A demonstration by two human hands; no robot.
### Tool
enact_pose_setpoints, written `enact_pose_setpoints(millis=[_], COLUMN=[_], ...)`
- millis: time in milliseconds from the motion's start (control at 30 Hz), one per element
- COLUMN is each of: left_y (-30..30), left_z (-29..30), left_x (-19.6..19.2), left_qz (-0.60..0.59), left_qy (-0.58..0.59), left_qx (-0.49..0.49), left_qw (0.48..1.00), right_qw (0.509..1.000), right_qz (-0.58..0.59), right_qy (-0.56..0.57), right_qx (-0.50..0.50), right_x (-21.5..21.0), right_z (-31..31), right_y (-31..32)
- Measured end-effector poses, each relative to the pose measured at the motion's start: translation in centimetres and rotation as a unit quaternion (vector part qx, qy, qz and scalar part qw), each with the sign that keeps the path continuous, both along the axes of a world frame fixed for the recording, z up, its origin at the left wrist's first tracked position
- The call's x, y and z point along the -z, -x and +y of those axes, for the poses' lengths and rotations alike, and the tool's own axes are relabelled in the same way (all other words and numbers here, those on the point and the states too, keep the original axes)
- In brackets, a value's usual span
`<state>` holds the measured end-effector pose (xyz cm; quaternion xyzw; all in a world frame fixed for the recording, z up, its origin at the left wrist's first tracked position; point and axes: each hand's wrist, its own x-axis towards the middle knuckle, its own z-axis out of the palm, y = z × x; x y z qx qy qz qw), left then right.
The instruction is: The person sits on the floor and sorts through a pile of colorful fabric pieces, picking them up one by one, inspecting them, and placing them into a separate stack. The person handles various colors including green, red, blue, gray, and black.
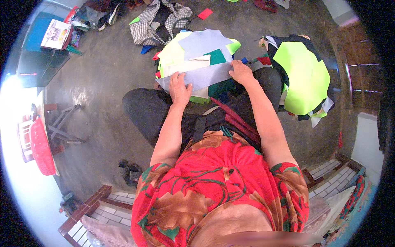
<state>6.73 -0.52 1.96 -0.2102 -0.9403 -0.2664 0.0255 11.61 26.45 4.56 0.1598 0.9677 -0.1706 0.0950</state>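
I sit with a stack of cut fabric pieces [193, 55] in neon yellow, grey, white and green on my lap. On top lies a long grey strip of fabric [205, 77]. My left hand [180, 87] presses down on the strip's left part, fingers spread over it. My right hand [240, 72] grips the strip's right end at its upper edge. Both forearms come up from my red floral shirt.
A second pile of neon yellow and black fabric [304, 78] lies on the floor to my right. Checked cloth [158, 20] and scraps lie further ahead. A red basket [40, 146] sits on a stand at left. A pair of shoes [129, 172] rests by brick steps.
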Motion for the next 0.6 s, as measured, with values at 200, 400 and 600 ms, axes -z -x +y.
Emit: enact_pose_setpoints(millis=[200, 400, 600], left_y=[0.1, -0.5, -1.5], left_z=[-0.3, 0.5, 0.1], left_x=[0.1, -2.4, -2.2], left_qz=[0.002, 0.035, 0.006], left_qy=[-0.004, -0.011, 0.116], left_qx=[-0.001, 0.073, 0.079], left_qw=[1.000, 0.997, 0.990], right_qw=[0.997, 0.920, 0.994], right_qz=[0.077, 0.298, 0.101], right_qy=[0.022, 0.166, 0.008], right_qx=[0.009, 0.190, 0.047], right_x=[1.5, 1.9, 0.1], right_z=[2.1, 5.9, 3.6], right_y=[0.6, 1.4, 0.3])
